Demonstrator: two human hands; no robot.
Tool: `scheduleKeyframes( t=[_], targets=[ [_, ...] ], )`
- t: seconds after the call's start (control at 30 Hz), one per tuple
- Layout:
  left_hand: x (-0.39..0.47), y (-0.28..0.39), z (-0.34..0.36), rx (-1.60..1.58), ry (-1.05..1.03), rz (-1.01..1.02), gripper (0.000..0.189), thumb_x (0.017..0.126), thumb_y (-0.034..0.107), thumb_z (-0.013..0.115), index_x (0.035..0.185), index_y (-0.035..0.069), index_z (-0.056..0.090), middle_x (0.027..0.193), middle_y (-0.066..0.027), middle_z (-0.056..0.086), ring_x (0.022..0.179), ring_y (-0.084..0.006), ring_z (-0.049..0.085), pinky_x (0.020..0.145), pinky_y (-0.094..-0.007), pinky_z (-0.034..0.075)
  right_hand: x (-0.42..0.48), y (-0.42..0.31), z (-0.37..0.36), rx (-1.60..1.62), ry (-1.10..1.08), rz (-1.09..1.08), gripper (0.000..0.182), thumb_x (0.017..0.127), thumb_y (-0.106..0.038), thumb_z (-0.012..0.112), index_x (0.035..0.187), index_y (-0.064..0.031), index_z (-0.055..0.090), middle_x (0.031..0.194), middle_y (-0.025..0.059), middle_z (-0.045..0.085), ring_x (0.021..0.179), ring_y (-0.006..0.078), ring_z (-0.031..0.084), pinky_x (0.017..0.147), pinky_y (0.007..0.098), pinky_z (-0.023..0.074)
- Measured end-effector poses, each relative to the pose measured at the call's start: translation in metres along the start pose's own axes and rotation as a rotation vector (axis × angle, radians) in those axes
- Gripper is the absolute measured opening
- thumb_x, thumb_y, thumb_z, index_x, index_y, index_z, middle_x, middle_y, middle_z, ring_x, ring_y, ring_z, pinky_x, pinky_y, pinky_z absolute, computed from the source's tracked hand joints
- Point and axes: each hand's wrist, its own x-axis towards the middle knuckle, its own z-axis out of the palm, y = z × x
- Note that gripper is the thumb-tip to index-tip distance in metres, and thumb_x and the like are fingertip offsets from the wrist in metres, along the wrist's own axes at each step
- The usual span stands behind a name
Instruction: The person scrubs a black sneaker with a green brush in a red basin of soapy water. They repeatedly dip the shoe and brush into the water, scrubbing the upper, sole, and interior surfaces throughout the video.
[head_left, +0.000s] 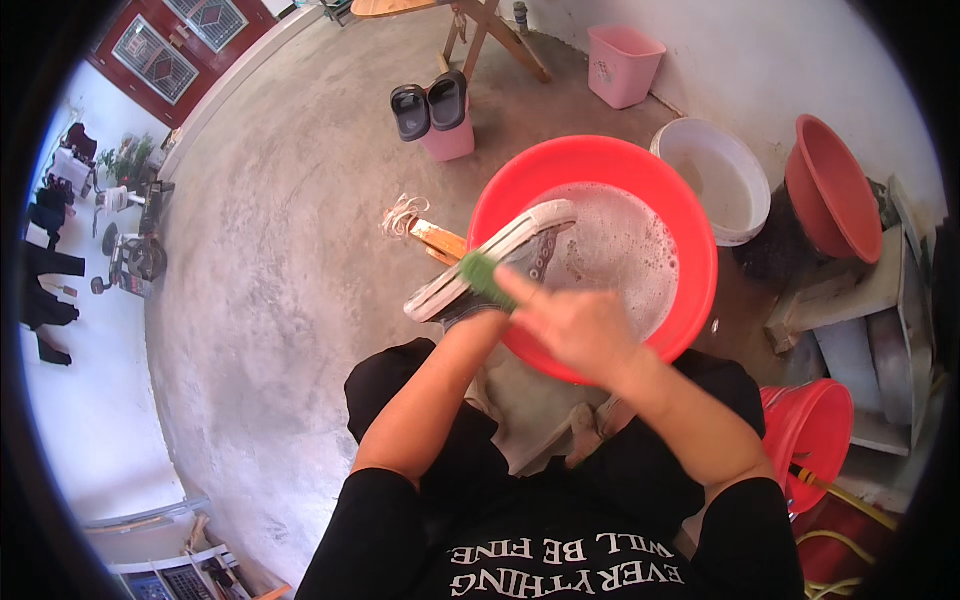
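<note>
A dark canvas sneaker (525, 251) with a white rubber sole (517, 238) is tilted on its side over the left part of a red plastic basin (694, 217). My left hand (489, 324) goes into the shoe's opening and holds it up; the fingers are hidden inside. In my right hand (577, 326), slightly blurred, is a green scrubbing brush (484, 277), pressed against the sole's sidewall near the heel. Foamy, greyish water (611, 255) fills the basin below.
White shoelaces (405, 214) lie on the end of a wooden support (439, 240) left of the basin. Black slippers (429, 105) rest on a pink bin (450, 139). A white tub (712, 180), a reddish basin (836, 187) and a red bucket (814, 442) stand to the right.
</note>
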Motion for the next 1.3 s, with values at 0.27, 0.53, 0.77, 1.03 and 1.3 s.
scheduleKeyframes(
  t=[0.27,0.53,0.77,1.03,1.3],
  targets=[
    [0.006,-0.002,0.001,0.024,0.017,-0.011,0.025,0.084,0.013,0.053,0.108,0.007,0.056,0.102,-0.0199,0.059,0.099,-0.0337,0.057,0.084,-0.0422,0.045,0.006,0.003,-0.001,0.088,0.089,0.097,0.049,0.088,-0.026,0.06,0.135,-0.0216,0.049,0.061,0.015,0.057,0.053,0.0292,0.059,0.048,0.0386,0.0441],
    [0.013,-0.006,0.006,0.103,-0.031,-0.065,0.031,0.087,0.009,0.05,0.117,0.007,0.055,0.108,-0.0181,0.059,0.101,-0.0321,0.056,0.087,-0.0396,0.045,0.013,0.027,0.003,0.017,0.2,0.118,0.049,0.089,-0.028,0.057,0.137,-0.021,0.046,0.053,0.0096,0.055,0.045,0.0275,0.055,0.044,0.0392,0.0427],
    [0.008,-0.015,0.011,0.047,-0.021,-0.128,0.03,0.084,0.007,0.047,0.112,0.003,0.059,0.108,-0.0218,0.06,0.101,-0.0355,0.057,0.09,-0.0412,0.044,0.013,0.029,0.002,0.127,0.117,0.171,0.048,0.088,-0.027,0.061,0.134,-0.0246,0.05,0.059,0.0139,0.056,0.051,0.0307,0.056,0.049,0.0409,0.0434],
    [0.009,-0.01,0.008,-0.069,0.055,-0.14,0.032,0.081,0.002,0.046,0.111,0.004,0.06,0.107,-0.0206,0.061,0.098,-0.0388,0.057,0.081,-0.0434,0.047,0.014,0.019,0.002,0.115,0.216,0.15,0.047,0.09,-0.033,0.056,0.136,-0.0272,0.046,0.056,0.014,0.056,0.052,0.034,0.057,0.048,0.0446,0.0426],
    [0.006,0.0,0.002,0.024,0.097,-0.164,0.034,0.082,0.006,0.047,0.113,0.003,0.059,0.11,-0.0218,0.059,0.103,-0.0389,0.055,0.089,-0.0443,0.044,0.013,0.023,0.011,0.117,0.222,0.171,0.045,0.091,-0.033,0.055,0.135,-0.0249,0.048,0.06,0.0149,0.059,0.054,0.0337,0.059,0.049,0.0441,0.0437]
  ],
)
